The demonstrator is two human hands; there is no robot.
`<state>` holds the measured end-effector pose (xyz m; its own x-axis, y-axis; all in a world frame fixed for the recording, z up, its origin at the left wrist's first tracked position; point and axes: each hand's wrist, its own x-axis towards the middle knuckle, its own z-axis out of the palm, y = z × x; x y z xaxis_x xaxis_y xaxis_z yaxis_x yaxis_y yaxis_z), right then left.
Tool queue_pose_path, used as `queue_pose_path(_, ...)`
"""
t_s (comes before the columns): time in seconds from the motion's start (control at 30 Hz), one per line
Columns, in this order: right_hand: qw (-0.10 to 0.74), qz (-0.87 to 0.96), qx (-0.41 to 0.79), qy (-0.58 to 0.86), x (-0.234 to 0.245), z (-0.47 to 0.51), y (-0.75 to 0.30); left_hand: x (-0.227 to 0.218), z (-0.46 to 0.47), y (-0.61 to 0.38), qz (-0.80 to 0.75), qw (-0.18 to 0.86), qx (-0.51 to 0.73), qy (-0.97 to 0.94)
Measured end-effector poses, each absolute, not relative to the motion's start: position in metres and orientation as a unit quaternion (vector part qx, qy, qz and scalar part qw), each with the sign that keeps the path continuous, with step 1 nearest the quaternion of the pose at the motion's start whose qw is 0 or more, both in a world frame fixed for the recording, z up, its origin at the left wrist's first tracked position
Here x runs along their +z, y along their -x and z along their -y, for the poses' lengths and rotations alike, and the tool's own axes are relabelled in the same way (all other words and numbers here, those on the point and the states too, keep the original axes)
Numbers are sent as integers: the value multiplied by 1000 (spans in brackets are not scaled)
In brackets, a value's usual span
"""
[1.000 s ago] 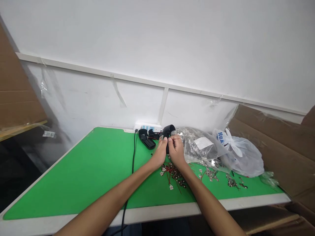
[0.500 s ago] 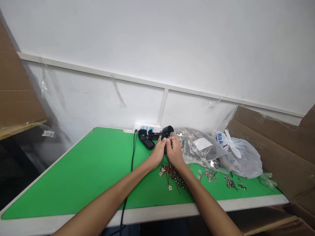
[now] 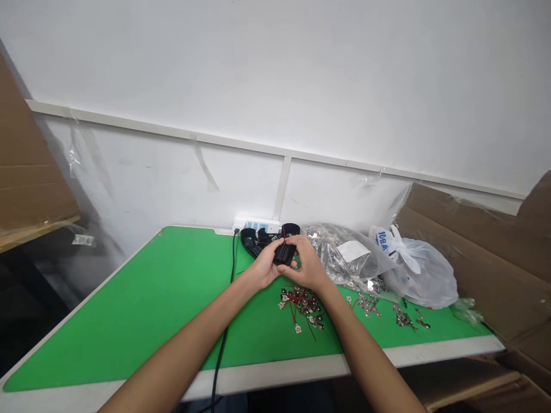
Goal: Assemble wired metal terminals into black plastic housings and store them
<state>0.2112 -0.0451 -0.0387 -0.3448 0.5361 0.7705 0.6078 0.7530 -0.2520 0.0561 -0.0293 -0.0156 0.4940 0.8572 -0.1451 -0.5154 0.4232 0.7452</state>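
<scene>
Both hands meet over the far middle of the green table (image 3: 163, 304). My left hand (image 3: 263, 268) and my right hand (image 3: 306, 265) are closed round a small black part (image 3: 284, 253) with a thin red wire at its top, held just above the table. Right under the hands lies a heap of small metal terminals with red wires (image 3: 303, 307). Behind the hands stand black tool parts (image 3: 252, 240) in front of a white power strip (image 3: 257, 225).
A black cable (image 3: 226, 321) runs from the power strip across the table and over the near edge. A clear bag of metal parts (image 3: 340, 252) and a tied white bag (image 3: 417, 269) lie at the right. Cardboard (image 3: 482, 241) flanks the right side.
The hands have drawn slightly nearer and lower. They now cup a black part between them, where before the fingertips pinched something small against the upright black tool.
</scene>
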Motion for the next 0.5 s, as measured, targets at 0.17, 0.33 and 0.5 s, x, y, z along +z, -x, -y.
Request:
queue_pose_path(0.17, 452, 823, -42, 341, -36, 47, -212, -10, 33, -57, -288, 803, 420, -311)
queue_pose_path(0.33, 446, 825, -54, 342, -34, 48, -212, -11, 34, -58, -281, 806, 420, -309)
queue_pose_path(0.5, 456, 819, -61, 343, -36, 48, -213, -12, 38, -62, -271, 806, 433, -300)
